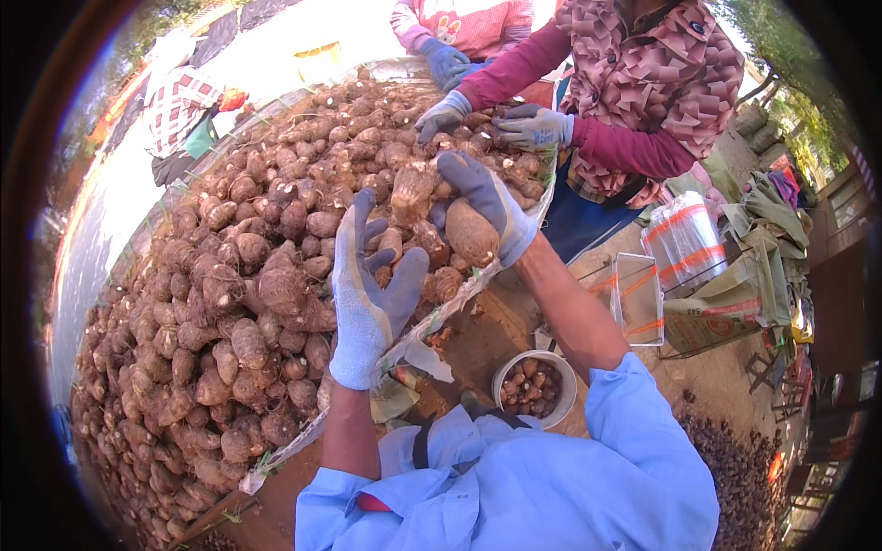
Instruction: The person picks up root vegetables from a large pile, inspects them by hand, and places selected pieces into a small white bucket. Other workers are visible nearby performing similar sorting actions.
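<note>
Before me is a large heap of brown taro corms (234, 337). My left hand (368, 296), in a blue-grey work glove, is raised over the near edge of the heap with its fingers apart and nothing in it. My right hand (499, 206), gloved alike, curls around a smooth oval taro corm (472, 233). Just left of its fingertips is a bigger, rough taro corm (413, 191) with a pale cut top; I cannot tell whether the fingers touch it. Part of my right-hand fingers is hidden behind the held corm.
A white bucket (536, 389) holding small corms stands below the heap's cloth-covered edge (448, 310). Across the heap, a co-worker's gloved hands (534, 127) touch corms; another person's gloves (446, 62) are behind. A wire-framed stand (637, 299) and sacks (723, 303) are at right.
</note>
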Tool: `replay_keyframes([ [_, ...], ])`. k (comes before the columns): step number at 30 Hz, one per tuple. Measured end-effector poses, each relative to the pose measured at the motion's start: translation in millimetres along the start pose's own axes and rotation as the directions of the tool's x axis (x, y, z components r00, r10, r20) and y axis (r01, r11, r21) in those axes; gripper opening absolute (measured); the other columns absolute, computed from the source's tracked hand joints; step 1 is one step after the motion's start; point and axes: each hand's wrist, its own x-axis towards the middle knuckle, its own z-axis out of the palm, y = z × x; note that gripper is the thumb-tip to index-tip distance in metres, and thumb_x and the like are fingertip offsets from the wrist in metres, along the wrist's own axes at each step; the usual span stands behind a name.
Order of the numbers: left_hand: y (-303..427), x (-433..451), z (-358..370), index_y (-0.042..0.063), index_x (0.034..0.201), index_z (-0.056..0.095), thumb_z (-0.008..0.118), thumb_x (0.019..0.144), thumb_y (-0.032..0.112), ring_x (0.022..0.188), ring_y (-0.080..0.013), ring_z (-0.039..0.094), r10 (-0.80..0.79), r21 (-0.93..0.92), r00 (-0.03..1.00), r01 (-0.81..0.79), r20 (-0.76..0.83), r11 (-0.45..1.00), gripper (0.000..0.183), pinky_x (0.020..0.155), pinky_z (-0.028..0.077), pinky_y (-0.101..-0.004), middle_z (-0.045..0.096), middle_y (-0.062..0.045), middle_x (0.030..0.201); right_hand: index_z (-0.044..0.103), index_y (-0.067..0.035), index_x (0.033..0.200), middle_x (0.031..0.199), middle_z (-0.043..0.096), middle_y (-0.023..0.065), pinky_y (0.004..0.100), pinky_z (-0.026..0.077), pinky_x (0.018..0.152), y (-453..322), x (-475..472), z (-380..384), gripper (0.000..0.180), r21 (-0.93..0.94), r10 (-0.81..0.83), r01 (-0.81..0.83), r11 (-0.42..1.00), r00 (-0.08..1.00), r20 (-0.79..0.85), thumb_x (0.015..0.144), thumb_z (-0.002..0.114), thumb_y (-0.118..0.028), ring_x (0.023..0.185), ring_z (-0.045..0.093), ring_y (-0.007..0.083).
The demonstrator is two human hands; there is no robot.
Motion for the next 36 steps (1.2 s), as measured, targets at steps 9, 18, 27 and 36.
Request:
replay_keyframes([
  [9, -14, 4, 8, -0.004, 0.140, 0.064, 0.073, 0.104, 0.012, 0.124, -0.0168, 0.063, 0.033, -0.018, 0.999, -0.032, 0.016, 0.999, 0.040, 0.109, 0.050, -0.0335, 0.069, -0.011, 0.135, 0.066, -0.010, 0.121, 0.096, 0.066, -0.0009, 0.0257, 0.053, 0.057, 5, -66, 46, 0.031, 0.324, 0.255, -0.300, 0.897, 0.951, 0.176, 0.106, 0.072, -0.037, 0.069, 0.065, 0.0085],
  [18, -26, 0, 28, -0.005, 0.139, 0.061, 0.068, 0.106, 0.005, 0.117, -0.0194, 0.065, 0.151, 0.133, 0.985, -0.140, -0.080, 0.981, 0.036, 0.106, 0.051, -0.0346, 0.069, -0.014, 0.128, 0.063, 0.000, 0.124, 0.104, 0.069, 0.0036, 0.0283, 0.059, 0.069, 2, -73, 42, 0.036, -0.160, 0.060, -0.065, 0.985, 0.998, -0.037, 0.104, 0.076, -0.027, 0.084, 0.066, 0.0076],
  [27, -13, 30, 7, 0.006, 0.147, 0.061, 0.080, 0.092, 0.010, 0.140, -0.0469, 0.052, 0.408, 0.642, 0.913, -0.322, 0.016, 0.696, 0.058, 0.113, 0.045, -0.0521, 0.047, -0.026, 0.158, 0.065, -0.009, 0.119, 0.102, 0.070, 0.0078, 0.0295, 0.054, 0.057, 33, -117, 10, 0.047, 0.500, 0.367, -0.346, 0.794, 0.928, 0.060, 0.107, 0.064, -0.054, 0.067, 0.067, 0.0155],
  [36, 18, -40, 36, 0.001, 0.138, 0.068, 0.082, 0.089, 0.013, 0.131, -0.0434, 0.061, 0.240, 0.367, 0.884, -0.395, 0.400, 0.842, 0.052, 0.111, 0.049, -0.0483, 0.064, -0.022, 0.143, 0.068, -0.014, 0.110, 0.098, 0.069, 0.0063, 0.0373, 0.056, 0.058, 136, -248, -74, 0.043, 0.895, 0.605, -0.276, 0.350, 0.796, 0.009, 0.106, 0.064, -0.057, 0.073, 0.067, 0.0208],
])
